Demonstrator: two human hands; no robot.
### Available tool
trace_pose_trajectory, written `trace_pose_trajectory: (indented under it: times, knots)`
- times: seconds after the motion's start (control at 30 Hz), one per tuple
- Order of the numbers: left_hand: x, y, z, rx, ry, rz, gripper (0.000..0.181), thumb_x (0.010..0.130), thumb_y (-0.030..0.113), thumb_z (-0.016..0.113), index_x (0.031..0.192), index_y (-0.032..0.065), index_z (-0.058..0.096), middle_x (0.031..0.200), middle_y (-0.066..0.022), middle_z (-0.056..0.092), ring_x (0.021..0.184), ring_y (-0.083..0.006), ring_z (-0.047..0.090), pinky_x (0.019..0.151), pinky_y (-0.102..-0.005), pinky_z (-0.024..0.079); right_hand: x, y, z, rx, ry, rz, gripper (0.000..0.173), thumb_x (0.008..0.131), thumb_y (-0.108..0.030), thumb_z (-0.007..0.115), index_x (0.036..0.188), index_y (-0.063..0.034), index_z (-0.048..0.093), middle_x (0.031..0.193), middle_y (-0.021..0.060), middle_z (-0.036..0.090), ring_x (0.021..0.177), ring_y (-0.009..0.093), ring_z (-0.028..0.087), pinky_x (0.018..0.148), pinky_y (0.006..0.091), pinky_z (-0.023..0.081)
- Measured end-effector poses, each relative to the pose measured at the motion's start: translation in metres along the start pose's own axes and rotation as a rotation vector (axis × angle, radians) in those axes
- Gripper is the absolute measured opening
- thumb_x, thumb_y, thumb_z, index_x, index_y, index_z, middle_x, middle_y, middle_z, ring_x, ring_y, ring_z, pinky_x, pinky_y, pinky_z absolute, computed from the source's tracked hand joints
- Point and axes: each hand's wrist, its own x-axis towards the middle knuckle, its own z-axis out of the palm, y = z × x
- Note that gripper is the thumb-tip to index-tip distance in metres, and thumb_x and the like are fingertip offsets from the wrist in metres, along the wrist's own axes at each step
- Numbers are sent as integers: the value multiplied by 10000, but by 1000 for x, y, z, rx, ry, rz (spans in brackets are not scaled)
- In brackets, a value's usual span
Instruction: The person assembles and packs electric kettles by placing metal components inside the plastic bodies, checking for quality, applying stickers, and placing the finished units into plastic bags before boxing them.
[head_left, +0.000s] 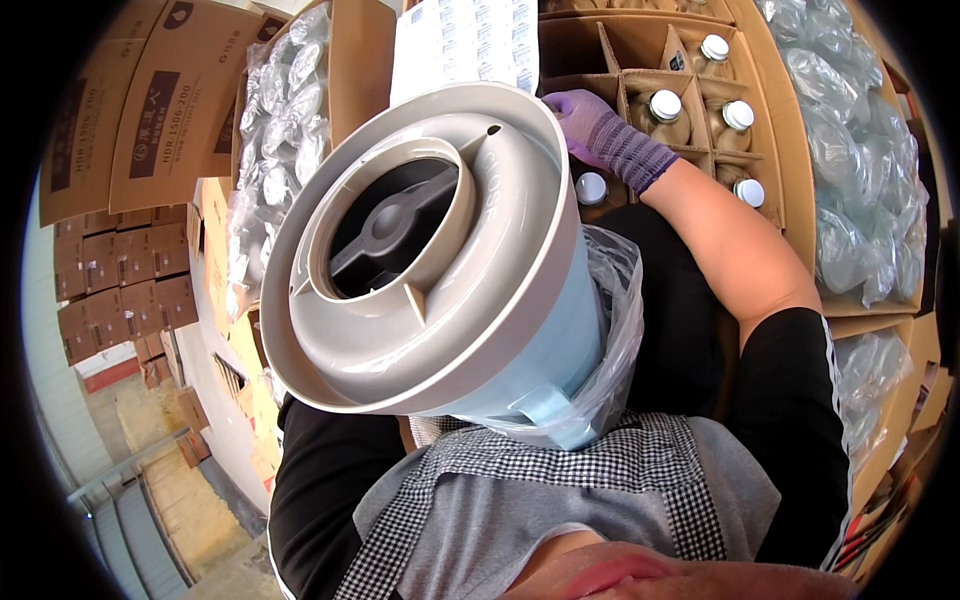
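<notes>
Close before me is a large light-blue plastic vessel, its grey round end turned towards my view. A black inner piece with a crossbar sits inside the raised ring of that end. Clear plastic bagging is bunched around the vessel's lower right side, by a pale-blue handle. My right hand, in a purple knit glove, is beside the vessel's upper right rim; its fingertips are hidden. Behind the rim lies a white sheet of printed labels. My left hand is out of view, its forearm hidden by the vessel.
An open divided carton holds several white-capped bottles ahead and right. Plastic-wrapped items fill a carton on the right and another on the left. Printed cartons stand at the far left, with stacked boxes beyond.
</notes>
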Motion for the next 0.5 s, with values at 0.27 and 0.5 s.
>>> trace_pose_trajectory:
  times: [0.27, 0.5]
  knots:
    - [-2, 6, -3, 248, 1, 6, 243, 844, 280, 753, 1002, 96, 769, 908, -57, 748, 832, -196, 719, 792, -331, 556, -10, -27, -8, -264, -20, -144, 285, 901, -265, 690, 1093, -55, 703, 947, 156, 711, 894, 280, 677, 857, 369, 523]
    - [1, -10, -9, -139, -39, -140, 255, 913, 222, 691, 1078, 40, 756, 958, -101, 740, 868, -188, 693, 821, -328, 547, -10, -22, -8, -37, -90, 16, 273, 911, -260, 693, 1028, -15, 659, 732, 82, 630, 669, 174, 572, 676, 318, 499]
